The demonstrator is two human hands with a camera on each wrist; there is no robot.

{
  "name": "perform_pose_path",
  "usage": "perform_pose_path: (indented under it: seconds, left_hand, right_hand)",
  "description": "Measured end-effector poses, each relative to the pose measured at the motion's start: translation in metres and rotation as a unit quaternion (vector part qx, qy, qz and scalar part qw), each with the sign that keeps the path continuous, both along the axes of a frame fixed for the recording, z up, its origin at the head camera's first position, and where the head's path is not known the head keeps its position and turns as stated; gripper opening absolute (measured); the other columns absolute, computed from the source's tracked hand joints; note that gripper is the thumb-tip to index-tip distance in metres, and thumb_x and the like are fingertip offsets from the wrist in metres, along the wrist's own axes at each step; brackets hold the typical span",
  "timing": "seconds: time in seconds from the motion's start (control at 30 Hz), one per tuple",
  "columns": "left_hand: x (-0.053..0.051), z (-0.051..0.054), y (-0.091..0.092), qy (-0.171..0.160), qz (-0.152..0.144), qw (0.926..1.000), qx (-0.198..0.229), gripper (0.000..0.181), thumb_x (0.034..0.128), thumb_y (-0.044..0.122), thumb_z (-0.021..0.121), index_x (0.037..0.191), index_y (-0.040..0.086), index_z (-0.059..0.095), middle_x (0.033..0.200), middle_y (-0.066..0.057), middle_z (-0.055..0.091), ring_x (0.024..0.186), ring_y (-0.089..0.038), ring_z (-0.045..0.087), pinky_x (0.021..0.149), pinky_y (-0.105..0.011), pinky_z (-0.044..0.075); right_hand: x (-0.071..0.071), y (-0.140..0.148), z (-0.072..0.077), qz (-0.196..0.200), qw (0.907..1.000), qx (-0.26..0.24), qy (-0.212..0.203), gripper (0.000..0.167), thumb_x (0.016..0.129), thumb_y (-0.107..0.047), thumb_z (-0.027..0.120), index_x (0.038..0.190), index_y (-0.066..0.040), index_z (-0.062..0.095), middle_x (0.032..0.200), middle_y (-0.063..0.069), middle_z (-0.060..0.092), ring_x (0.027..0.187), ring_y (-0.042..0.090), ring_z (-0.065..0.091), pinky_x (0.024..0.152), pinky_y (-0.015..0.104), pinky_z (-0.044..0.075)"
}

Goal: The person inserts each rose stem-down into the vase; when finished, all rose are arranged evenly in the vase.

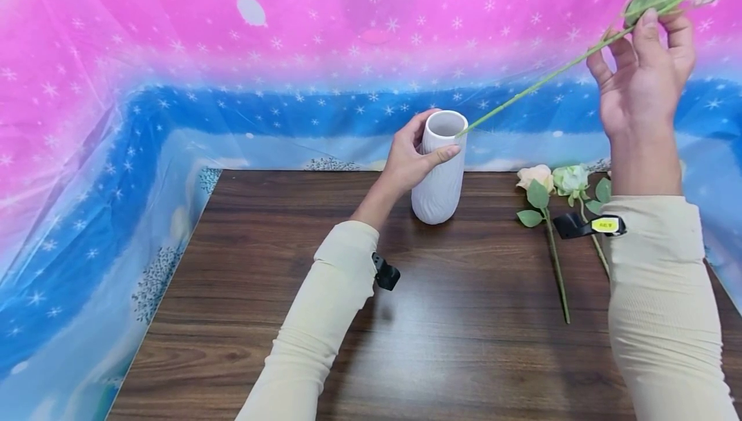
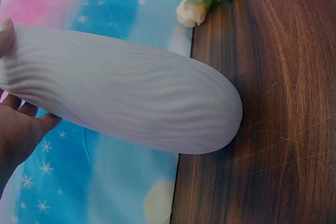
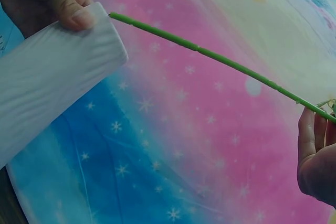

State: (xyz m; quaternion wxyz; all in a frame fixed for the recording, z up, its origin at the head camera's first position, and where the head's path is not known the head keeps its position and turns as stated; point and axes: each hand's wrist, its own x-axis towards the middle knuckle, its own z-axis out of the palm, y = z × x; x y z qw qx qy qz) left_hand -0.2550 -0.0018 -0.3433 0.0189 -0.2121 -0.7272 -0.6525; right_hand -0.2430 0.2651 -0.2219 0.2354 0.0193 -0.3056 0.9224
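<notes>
A white ribbed vase point(image 1: 438, 179) stands near the table's back edge, its round mouth facing up. My left hand point(image 1: 408, 154) grips it just below the rim, thumb across the front. My right hand point(image 1: 646, 76), raised at the upper right, pinches a long green flower stem point(image 1: 539, 83) between thumb and fingers. Leaves point(image 1: 655, 1) show beside those fingers; the bloom lies outside the head view. The stem slants down to the left, with its cut end at the vase's rim. In the right wrist view the stem's tip point(image 3: 114, 15) is right by the mouth.
On the brown wooden table point(image 1: 464, 344), a peach rose point(image 1: 536, 179) and a pale green rose point(image 1: 570, 179) lie at the right, partly behind my right forearm. A snowflake-patterned pink and blue cloth point(image 1: 324, 67) hangs behind the table and along its left side.
</notes>
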Motion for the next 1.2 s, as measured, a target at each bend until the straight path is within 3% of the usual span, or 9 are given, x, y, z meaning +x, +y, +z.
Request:
perform_pose_path:
  seconds: [0.3, 0.53, 1.2]
  left_hand:
    - [-0.001, 0.001, 0.000, -0.012, 0.003, 0.9999, -0.006, 0.070, 0.0876, 0.008, 0.079, 0.150, 0.006, 0.046, 0.144, -0.015, 0.058, 0.130, -0.025, 0.060, 0.105, -0.034, 0.053]
    - [-0.001, 0.003, -0.001, -0.019, -0.003, 0.9998, -0.001, 0.071, 0.0874, 0.009, 0.080, 0.150, 0.006, 0.047, 0.148, -0.015, 0.055, 0.134, -0.028, 0.058, 0.110, -0.037, 0.051]
    - [-0.002, 0.004, 0.000, -0.028, -0.008, 0.9996, 0.001, 0.072, 0.0871, 0.008, 0.080, 0.150, 0.005, 0.046, 0.150, -0.014, 0.054, 0.135, -0.027, 0.058, 0.110, -0.037, 0.051]
  right_hand:
    - [-0.003, -0.006, 0.005, 0.012, 0.9999, -0.008, 0.007, 0.009, 0.102, -0.008, 0.054, 0.109, -0.007, 0.060, 0.089, 0.013, 0.061, 0.073, 0.026, 0.063, 0.053, 0.036, 0.057]
    - [-0.004, -0.013, 0.003, 0.028, 0.9994, -0.013, 0.015, 0.009, 0.100, -0.003, 0.057, 0.108, -0.002, 0.060, 0.090, 0.016, 0.063, 0.072, 0.028, 0.065, 0.051, 0.038, 0.057]
    - [-0.004, -0.033, -0.011, 0.049, 0.9974, 0.046, 0.024, 0.013, 0.097, -0.002, 0.060, 0.110, 0.000, 0.061, 0.089, 0.018, 0.065, 0.073, 0.028, 0.067, 0.058, 0.036, 0.062]
